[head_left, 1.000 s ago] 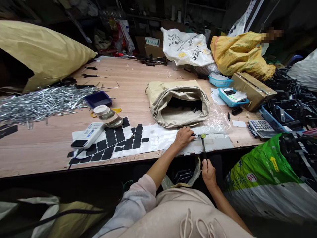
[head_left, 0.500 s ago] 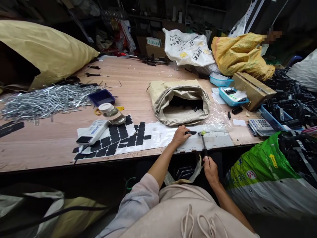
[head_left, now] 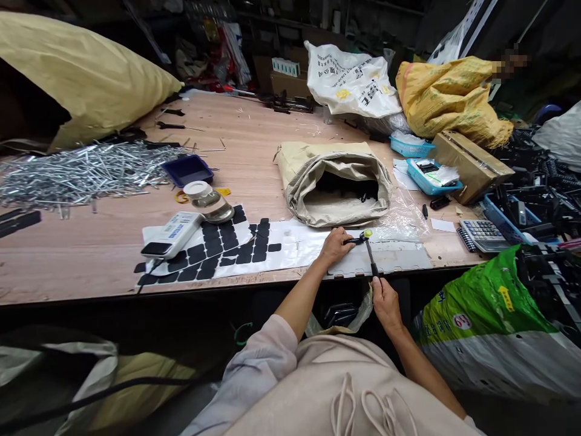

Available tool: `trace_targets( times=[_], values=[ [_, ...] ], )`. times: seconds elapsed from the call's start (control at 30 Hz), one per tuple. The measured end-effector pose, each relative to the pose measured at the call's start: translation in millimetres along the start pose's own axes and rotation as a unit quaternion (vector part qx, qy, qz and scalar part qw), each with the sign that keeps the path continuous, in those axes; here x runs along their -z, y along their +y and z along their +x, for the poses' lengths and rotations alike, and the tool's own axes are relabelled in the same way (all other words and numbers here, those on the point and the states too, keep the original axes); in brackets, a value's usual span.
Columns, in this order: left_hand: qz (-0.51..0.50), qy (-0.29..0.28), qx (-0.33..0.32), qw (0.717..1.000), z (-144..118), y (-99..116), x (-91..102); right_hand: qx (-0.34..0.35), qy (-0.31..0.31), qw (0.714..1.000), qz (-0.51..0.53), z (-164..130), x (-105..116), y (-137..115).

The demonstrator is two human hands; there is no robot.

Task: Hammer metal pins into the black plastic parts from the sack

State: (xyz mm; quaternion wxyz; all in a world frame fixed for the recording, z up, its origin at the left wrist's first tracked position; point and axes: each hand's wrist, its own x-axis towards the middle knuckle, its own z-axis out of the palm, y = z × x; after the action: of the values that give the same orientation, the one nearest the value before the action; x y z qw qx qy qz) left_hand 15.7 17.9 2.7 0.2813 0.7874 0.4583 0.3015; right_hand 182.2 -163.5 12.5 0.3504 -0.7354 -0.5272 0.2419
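The person's left hand (head_left: 334,244) rests on the near edge of a wooden table (head_left: 254,163), fingers curled and pinched on a small black part (head_left: 351,241) that lies flat on a grey mat (head_left: 385,260). The right hand (head_left: 385,301) sits just off the table's edge, fingers wrapped closed around the black handle of a small hammer (head_left: 370,257). The hammer's shaft runs up over the mat, and its yellow-green head meets the free end of the black part.

Just behind the hands lies a beige sack (head_left: 336,181) on its side, its rolled mouth open toward the person. To the left of the left hand is a white sheet of black square pads (head_left: 218,251), with a white handheld device (head_left: 171,234) and a capped glass jar (head_left: 206,201) on it. Farther left is a heap of shiny metal rods (head_left: 82,175) and a dark blue tray (head_left: 187,169). To the right sit a calculator (head_left: 482,234) and a green bag (head_left: 481,303) below the table.
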Motion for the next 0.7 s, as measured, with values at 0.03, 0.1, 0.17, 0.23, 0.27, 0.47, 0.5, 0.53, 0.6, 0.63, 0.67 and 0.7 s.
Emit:
trace_targets(
  times=[0.03,0.1,0.17,0.23,0.27,0.47,0.5,0.53,0.6,0.63,0.67,0.7],
  values=[
    [0.0,-0.001,0.001,1.0,0.1,0.1,0.0,0.0,-0.003,1.0,-0.001,-0.8,0.1,-0.8],
    [0.0,-0.002,0.002,1.0,0.2,0.2,-0.2,0.003,-0.006,1.0,-0.002,-1.9,0.7,-3.6],
    [-0.001,-0.001,0.003,1.0,0.6,0.3,-0.4,0.011,-0.008,1.0,-0.006,-2.6,0.5,-7.0],
    [0.001,0.001,0.004,1.0,1.0,0.7,-0.5,0.018,-0.012,1.0,-0.011,-2.9,-0.9,-9.9],
    [0.003,0.001,0.005,1.0,1.2,1.0,-0.5,0.02,-0.016,1.0,-0.014,-3.0,-1.8,-10.8],
    [0.008,0.002,0.002,1.0,-1.2,4.1,0.1,-0.004,-0.02,1.0,-0.008,-3.2,3.3,-1.8],
    [0.01,0.002,0.001,1.0,-1.5,4.2,-0.1,-0.012,-0.013,1.0,-0.005,-2.3,6.3,2.5],
    [0.012,0.002,0.001,1.0,-1.4,4.0,-0.2,-0.02,0.002,1.0,-0.004,-0.9,9.5,7.5],
    [0.012,-0.002,-0.002,1.0,-0.4,3.3,-0.2,-0.04,0.029,0.999,-0.003,3.3,15.2,19.0],
    [0.01,-0.002,-0.007,1.0,0.3,3.3,0.2,-0.051,0.035,0.998,-0.005,5.8,17.3,24.8],
    [0.006,0.0,-0.016,1.0,0.6,3.9,1.1,-0.06,0.035,0.998,-0.007,8.2,18.8,30.5],
    [0.003,0.008,-0.027,1.0,0.0,5.4,2.5,-0.069,0.034,0.997,-0.01,10.5,19.7,35.6]
  ],
)
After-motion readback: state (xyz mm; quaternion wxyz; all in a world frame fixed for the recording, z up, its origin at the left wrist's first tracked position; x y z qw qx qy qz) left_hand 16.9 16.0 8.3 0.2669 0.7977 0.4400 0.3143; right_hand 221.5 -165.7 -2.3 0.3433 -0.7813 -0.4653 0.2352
